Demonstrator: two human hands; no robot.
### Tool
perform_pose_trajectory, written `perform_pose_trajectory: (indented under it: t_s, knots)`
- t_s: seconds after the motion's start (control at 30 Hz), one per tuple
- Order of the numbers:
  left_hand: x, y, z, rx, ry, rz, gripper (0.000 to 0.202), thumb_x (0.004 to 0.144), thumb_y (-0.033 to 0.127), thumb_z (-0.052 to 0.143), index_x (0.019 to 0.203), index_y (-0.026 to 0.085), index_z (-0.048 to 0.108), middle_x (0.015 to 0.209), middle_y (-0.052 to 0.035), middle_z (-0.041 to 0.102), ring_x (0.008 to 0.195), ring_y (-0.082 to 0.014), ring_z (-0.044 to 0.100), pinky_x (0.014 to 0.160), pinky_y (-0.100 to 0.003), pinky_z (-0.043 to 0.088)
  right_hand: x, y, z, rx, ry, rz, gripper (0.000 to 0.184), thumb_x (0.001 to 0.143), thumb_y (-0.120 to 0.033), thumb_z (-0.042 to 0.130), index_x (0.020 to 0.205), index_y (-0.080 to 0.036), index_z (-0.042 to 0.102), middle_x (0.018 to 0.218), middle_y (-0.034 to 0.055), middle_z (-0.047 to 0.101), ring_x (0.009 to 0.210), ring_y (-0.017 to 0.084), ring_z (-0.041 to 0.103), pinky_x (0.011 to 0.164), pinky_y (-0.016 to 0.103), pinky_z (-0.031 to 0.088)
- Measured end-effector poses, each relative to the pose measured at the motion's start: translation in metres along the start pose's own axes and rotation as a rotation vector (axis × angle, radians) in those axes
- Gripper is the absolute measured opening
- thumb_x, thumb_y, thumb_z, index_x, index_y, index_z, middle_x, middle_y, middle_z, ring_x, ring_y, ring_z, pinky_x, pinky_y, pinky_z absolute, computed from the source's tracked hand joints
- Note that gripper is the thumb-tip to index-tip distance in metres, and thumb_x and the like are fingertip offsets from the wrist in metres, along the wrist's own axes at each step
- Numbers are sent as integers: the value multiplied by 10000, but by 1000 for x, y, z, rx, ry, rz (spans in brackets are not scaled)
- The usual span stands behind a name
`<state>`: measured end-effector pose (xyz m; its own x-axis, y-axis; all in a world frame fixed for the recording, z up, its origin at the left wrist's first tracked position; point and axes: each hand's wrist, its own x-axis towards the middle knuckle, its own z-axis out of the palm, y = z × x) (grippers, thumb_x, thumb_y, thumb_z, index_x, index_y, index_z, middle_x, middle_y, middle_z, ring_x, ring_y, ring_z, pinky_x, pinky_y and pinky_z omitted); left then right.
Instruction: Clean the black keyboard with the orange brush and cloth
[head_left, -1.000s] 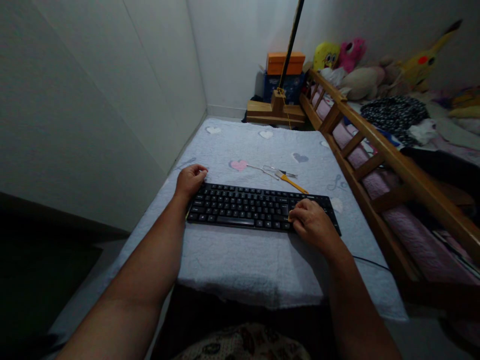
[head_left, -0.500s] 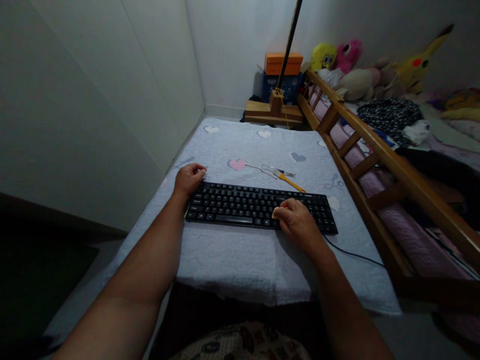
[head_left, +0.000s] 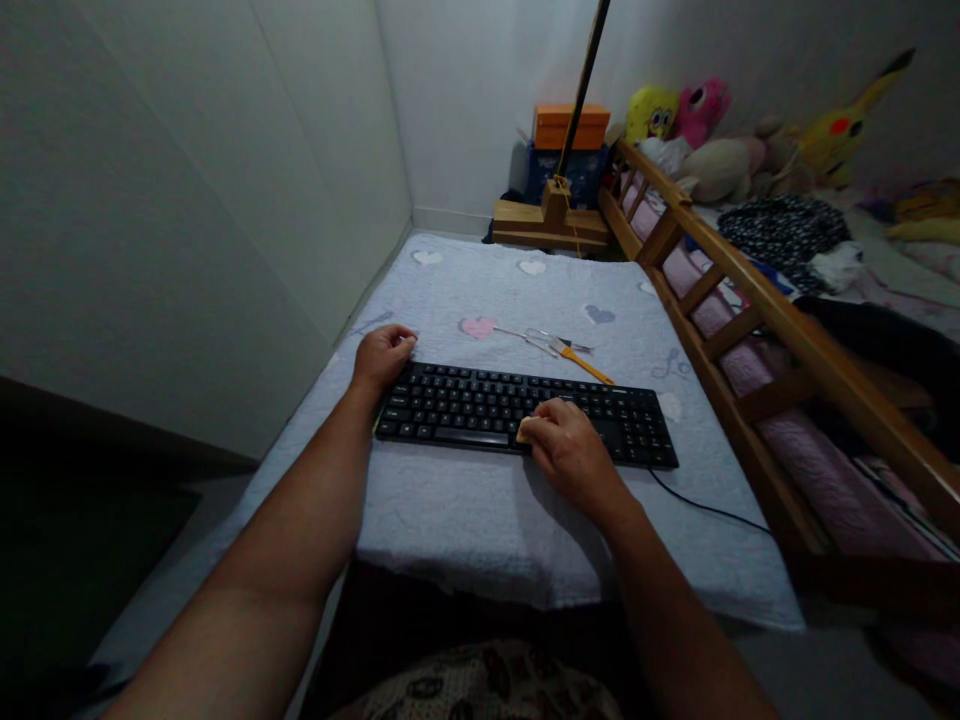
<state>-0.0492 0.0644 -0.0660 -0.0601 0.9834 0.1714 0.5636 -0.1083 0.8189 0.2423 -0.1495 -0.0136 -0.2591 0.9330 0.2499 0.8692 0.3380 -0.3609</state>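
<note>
A black keyboard (head_left: 465,405) lies flat across the cloth-covered table. My right hand (head_left: 570,450) is over its lower middle, closed on a small pale yellow piece that looks like a sponge (head_left: 525,430), pressed against the keys near the right end of the space bar. At the keyboard's far left corner rests my left hand (head_left: 381,355), its fingers curled together; whether anything is between them is hidden. Beyond the keyboard lie a brush with a yellow handle (head_left: 589,366) and some thin metal tools (head_left: 541,340).
The table carries a pale blue cloth (head_left: 465,510) with heart patterns. A black cable (head_left: 709,508) runs from the keyboard to the right. Along the right side stands a wooden bed rail (head_left: 739,285), with plush toys behind it. A wooden stand base (head_left: 551,222) and boxes are at the back.
My right hand has slid left along the keyboard with the sponge, from near the arrow keys towards the space bar. My left hand stays at the corner.
</note>
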Motion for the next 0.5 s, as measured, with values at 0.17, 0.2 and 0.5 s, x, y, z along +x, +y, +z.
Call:
perform_pose_trajectory:
  t_s: [0.17,0.2,0.5]
  knots:
    - [-1,1,-1,6,-14,-7,235,743,385,640,830,200,756,634,1,622,640,-192,568,674,-319,429,5,-13,6,-2,-65,-14,233,933,-34,647,979,-209,793,1068,89,688,988,220,585,880,348,460]
    - [-1,2,-1,11,-14,-6,239,744,387,637,833,200,755,635,2,621,646,-192,569,672,-316,426,4,-13,6,-10,-75,-11,231,935,-35,647,978,-209,793,1066,89,688,985,219,583,874,346,456]
    - [-4,9,-2,-14,-12,-20,206,724,372,648,796,201,738,627,0,610,633,-196,567,663,-319,429,-13,9,-3,-65,-33,38,235,898,-33,643,959,-212,783,1061,90,680,978,231,583,862,354,449]
